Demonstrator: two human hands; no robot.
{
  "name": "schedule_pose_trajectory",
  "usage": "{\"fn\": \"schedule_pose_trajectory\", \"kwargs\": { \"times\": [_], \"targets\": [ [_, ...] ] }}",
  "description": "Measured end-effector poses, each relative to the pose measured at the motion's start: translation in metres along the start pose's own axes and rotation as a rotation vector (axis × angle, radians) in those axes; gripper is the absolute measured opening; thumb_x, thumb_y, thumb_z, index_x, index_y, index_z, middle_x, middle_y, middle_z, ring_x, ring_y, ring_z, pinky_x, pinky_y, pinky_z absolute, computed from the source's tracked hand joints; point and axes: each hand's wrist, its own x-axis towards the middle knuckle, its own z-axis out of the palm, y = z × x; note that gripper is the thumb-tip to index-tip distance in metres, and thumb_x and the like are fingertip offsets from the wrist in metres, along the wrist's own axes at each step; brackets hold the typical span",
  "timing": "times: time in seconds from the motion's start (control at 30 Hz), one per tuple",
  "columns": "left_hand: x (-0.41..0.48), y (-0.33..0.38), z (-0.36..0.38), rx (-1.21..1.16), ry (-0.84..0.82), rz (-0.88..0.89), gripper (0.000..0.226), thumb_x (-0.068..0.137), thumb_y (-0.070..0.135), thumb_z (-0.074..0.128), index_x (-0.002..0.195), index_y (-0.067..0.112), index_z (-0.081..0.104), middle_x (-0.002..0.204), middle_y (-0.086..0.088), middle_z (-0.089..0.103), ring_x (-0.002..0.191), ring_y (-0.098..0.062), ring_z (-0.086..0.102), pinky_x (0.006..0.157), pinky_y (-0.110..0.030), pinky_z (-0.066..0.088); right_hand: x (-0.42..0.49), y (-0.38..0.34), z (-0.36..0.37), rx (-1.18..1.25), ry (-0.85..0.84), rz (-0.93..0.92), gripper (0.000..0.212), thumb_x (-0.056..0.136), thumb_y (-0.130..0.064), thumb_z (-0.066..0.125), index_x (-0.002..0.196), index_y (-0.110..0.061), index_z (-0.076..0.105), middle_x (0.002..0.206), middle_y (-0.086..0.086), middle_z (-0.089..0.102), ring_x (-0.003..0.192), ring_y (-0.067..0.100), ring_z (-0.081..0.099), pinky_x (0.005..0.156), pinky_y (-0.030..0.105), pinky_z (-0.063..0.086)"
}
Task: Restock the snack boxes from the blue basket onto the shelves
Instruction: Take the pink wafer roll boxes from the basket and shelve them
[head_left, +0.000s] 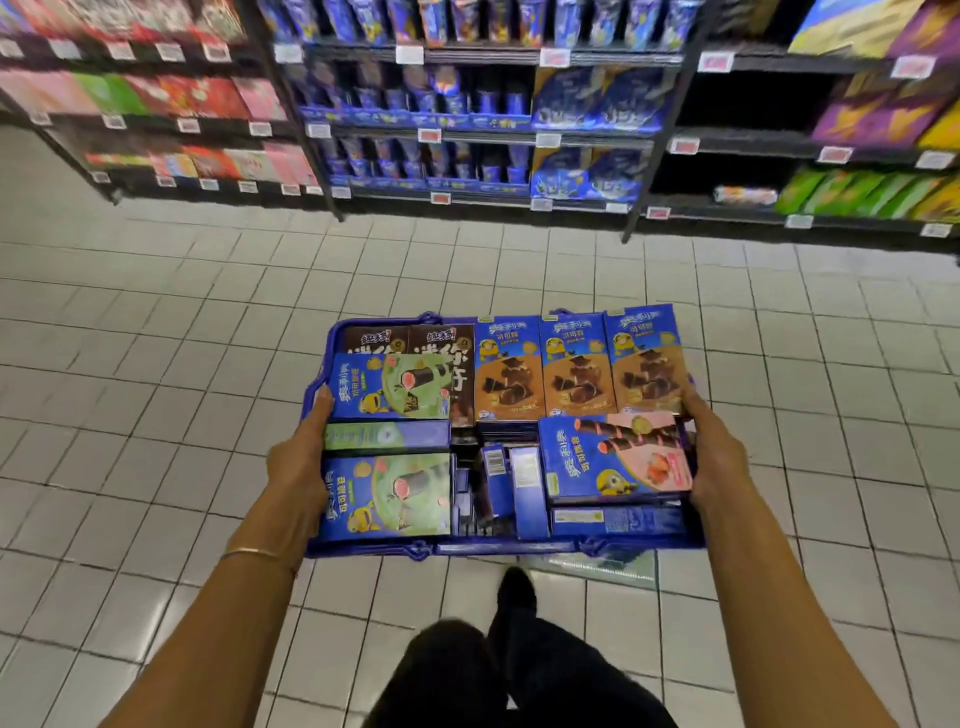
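sitting packed with snack boxes (576, 374), the blue basket (498, 548) was held over the tiled floor (156, 364), apart from the shelves (467, 136). left hand (298, 462) gripped its left edge, thumb over the rim; right hand (719, 457) gripped the right edge.

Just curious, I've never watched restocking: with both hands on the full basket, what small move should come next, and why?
Probably step toward the shelves with the blue packs and set the basket down. The left hand and right hand both grip its sides, so neither can lift out a box, and open floor separates it from the shelves.
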Motion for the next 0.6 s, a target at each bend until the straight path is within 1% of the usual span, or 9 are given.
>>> {"fn": "schedule_pose_trajectory", "kwargs": {
  "times": [0.07, 0.2, 0.27, 0.33, 0.4, 0.43, 0.5, 0.57, 0.6],
  "targets": [
    [0.021, 0.03, 0.017, -0.009, 0.021, 0.003, 0.078, 0.071, 0.067, 0.088, 0.121, 0.009, 0.074, 0.107, -0.018, 0.08, 0.097, -0.042, 0.078, 0.092, -0.063, 0.061, 0.015, -0.023, 0.033, 0.008, 0.0, 0.0, 0.084, 0.067, -0.049, 0.09, 0.131, -0.003, 0.06, 0.118, 0.018, 0.071, 0.1, 0.039, 0.072, 0.092, 0.059, 0.057],
    [0.077, 0.091, 0.058, -0.03, 0.035, -0.006, 0.068, 0.071, 0.062, 0.09, 0.111, 0.009, 0.074, 0.104, -0.018, 0.081, 0.091, -0.041, 0.078, 0.086, -0.061, 0.063, 0.055, -0.065, 0.102, -0.008, -0.015, 0.008, 0.081, 0.069, -0.049, 0.089, 0.131, -0.006, 0.061, 0.118, 0.018, 0.072, 0.099, 0.039, 0.073, 0.092, 0.059, 0.056],
    [0.11, 0.12, 0.081, -0.035, 0.013, -0.024, 0.072, 0.074, 0.061, 0.089, 0.121, 0.008, 0.073, 0.109, -0.018, 0.08, 0.098, -0.043, 0.077, 0.091, -0.063, 0.061, 0.081, -0.086, 0.14, -0.018, -0.002, 0.005, 0.081, 0.07, -0.05, 0.088, 0.132, -0.006, 0.06, 0.117, 0.019, 0.072, 0.099, 0.039, 0.073, 0.091, 0.06, 0.056],
    [0.143, 0.148, 0.106, -0.045, -0.014, -0.037, 0.078, 0.076, 0.061, 0.088, 0.13, 0.008, 0.069, 0.114, -0.019, 0.079, 0.105, -0.043, 0.076, 0.096, -0.065, 0.059, 0.106, -0.104, 0.177, -0.042, 0.005, -0.001, 0.075, 0.073, -0.051, 0.085, 0.129, -0.006, 0.061, 0.116, 0.019, 0.072, 0.098, 0.04, 0.073, 0.091, 0.059, 0.057],
    [0.178, 0.178, 0.134, -0.042, -0.024, -0.05, 0.08, 0.075, 0.061, 0.088, 0.132, 0.008, 0.068, 0.115, -0.018, 0.079, 0.105, -0.043, 0.076, 0.096, -0.065, 0.059, 0.134, -0.123, 0.211, -0.064, 0.007, -0.004, 0.066, 0.077, -0.053, 0.082, 0.122, -0.008, 0.064, 0.112, 0.018, 0.074, 0.095, 0.039, 0.074, 0.089, 0.055, 0.059],
    [0.195, 0.194, 0.148, -0.036, -0.017, -0.054, 0.081, 0.075, 0.061, 0.089, 0.132, 0.007, 0.068, 0.114, -0.018, 0.079, 0.104, -0.042, 0.076, 0.096, -0.065, 0.059, 0.147, -0.133, 0.228, -0.068, 0.017, -0.004, 0.065, 0.078, -0.054, 0.081, 0.122, -0.008, 0.064, 0.11, 0.017, 0.075, 0.094, 0.039, 0.074, 0.088, 0.054, 0.059],
    [0.222, 0.224, 0.174, -0.025, -0.024, -0.058, 0.081, 0.076, 0.063, 0.087, 0.133, 0.008, 0.068, 0.116, -0.017, 0.078, 0.106, -0.042, 0.076, 0.097, -0.064, 0.059, 0.17, -0.155, 0.261, -0.078, 0.008, 0.004, 0.065, 0.079, -0.055, 0.08, 0.124, -0.01, 0.065, 0.109, 0.014, 0.076, 0.094, 0.037, 0.074, 0.089, 0.055, 0.059],
    [0.245, 0.255, 0.204, -0.006, -0.054, -0.06, 0.081, 0.078, 0.065, 0.084, 0.135, 0.009, 0.068, 0.12, -0.017, 0.077, 0.11, -0.042, 0.075, 0.099, -0.064, 0.058, 0.193, -0.177, 0.288, -0.059, 0.01, 0.02, 0.065, 0.08, -0.054, 0.079, 0.126, -0.01, 0.063, 0.114, 0.015, 0.075, 0.099, 0.038, 0.073, 0.093, 0.057, 0.057],
    [0.256, 0.271, 0.219, 0.007, -0.053, -0.057, 0.081, 0.078, 0.066, 0.084, 0.134, 0.009, 0.068, 0.12, -0.017, 0.077, 0.109, -0.042, 0.075, 0.098, -0.064, 0.058, 0.204, -0.187, 0.3, -0.049, 0.017, 0.023, 0.066, 0.081, -0.053, 0.078, 0.128, -0.01, 0.062, 0.116, 0.015, 0.074, 0.102, 0.039, 0.073, 0.095, 0.058, 0.056]
  ]
}}
